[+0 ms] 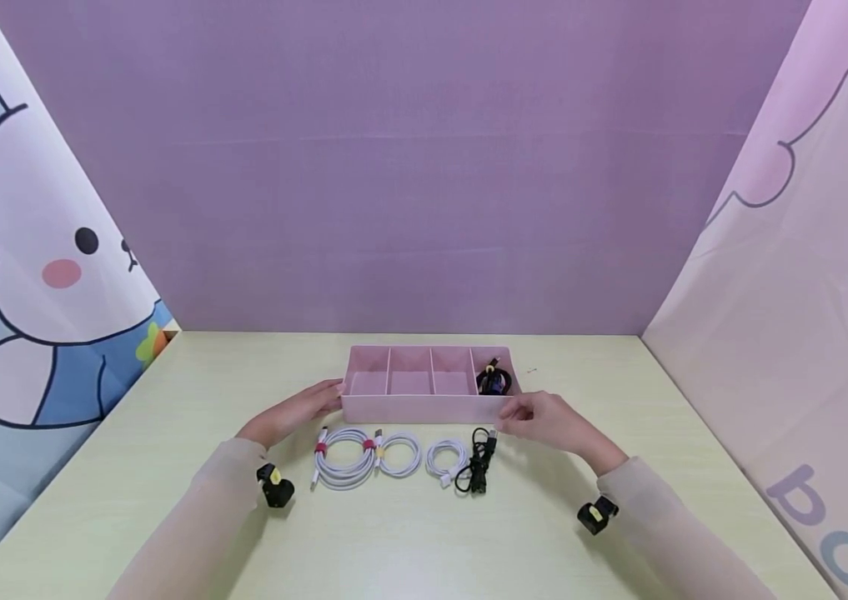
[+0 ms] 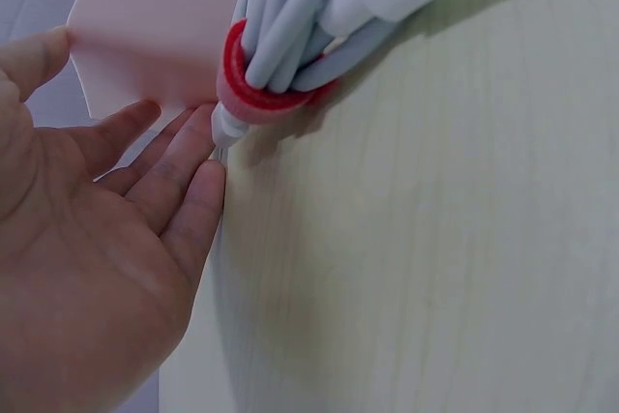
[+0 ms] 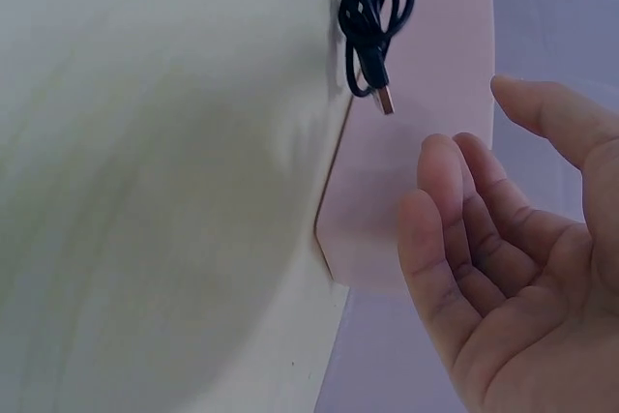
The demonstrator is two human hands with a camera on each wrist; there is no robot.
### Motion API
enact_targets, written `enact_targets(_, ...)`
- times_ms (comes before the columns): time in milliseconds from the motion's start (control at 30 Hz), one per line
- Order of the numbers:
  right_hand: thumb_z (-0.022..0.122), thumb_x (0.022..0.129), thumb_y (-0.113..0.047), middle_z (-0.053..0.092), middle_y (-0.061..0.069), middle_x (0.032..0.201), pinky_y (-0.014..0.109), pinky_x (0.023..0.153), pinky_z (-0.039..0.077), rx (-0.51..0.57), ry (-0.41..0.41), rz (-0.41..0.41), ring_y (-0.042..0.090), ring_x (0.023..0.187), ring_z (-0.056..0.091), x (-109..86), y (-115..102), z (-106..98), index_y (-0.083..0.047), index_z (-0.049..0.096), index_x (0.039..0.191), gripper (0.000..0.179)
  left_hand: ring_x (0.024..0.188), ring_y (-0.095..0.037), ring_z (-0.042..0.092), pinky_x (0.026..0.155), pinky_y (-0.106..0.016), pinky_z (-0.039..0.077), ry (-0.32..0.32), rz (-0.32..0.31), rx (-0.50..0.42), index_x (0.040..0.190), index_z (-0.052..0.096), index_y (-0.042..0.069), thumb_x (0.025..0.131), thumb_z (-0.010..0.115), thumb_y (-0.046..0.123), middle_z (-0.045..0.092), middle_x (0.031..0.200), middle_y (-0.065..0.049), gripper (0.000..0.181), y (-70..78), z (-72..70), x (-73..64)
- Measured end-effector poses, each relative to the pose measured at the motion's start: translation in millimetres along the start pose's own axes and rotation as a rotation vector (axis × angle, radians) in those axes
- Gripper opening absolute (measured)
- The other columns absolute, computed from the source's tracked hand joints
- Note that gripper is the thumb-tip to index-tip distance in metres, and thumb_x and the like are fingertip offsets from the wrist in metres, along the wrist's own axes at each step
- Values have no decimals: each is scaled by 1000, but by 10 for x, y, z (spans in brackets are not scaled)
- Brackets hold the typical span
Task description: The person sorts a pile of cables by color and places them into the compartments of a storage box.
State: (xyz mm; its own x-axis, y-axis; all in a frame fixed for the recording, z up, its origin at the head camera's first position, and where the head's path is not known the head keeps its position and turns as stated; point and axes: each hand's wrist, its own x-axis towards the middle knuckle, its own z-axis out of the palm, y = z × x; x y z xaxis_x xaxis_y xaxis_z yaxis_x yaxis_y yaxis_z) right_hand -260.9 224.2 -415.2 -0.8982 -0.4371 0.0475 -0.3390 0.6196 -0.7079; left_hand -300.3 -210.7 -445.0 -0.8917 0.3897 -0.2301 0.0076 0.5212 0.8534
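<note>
At the pink box point(image 1: 419, 409), L hand point(image 1: 302, 411) touches w/ relaxed fingers; R hand point(image 1: 544, 422) loose, holding nothing. I reckon pulling it nearer could skew the black cable point(image 1: 479, 464).

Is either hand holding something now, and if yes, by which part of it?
Nothing appears held: the left hand touches the box at its left end; the right hand is empty.

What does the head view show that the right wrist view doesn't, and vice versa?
Only the head view shows the left hand, the red-tied white coil, and the inside of the pink box, with a dark cable in its rightmost compartment. Only the right wrist view shows the palm side of the right hand. Both show that hand, the box's outside and the black cable in front.
</note>
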Motion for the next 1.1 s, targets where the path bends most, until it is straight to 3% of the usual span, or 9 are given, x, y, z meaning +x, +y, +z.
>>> enact_targets(700,74,92,-28,66,-3,80,28,60,47,9,-135,78,14,69,54,-91,-1,145,-12,73,93,16,144,-36,34,117,-64,8,4,1,19,161,19,10,106,31,56,46,152,-13,73,-11,-12,7)
enact_targets(900,74,92,-32,65,2,73,26,54,44,29,-184,87,12,61,51,-85,9,170,-11,73,88,21,143,-36,35,117,-63,9,5,7,17,160,21,11,103,33,63,47,152,-14,79,-11,-9,4)
enact_targets(1100,74,91,-38,64,3,69,27,56,46,38,-224,121,12,59,53,-67,21,221,-10,72,85,29,143,-36,36,118,-62,10,4,15,10,160,21,11,102,34,64,46,152,-14,80,-2,-1,1)
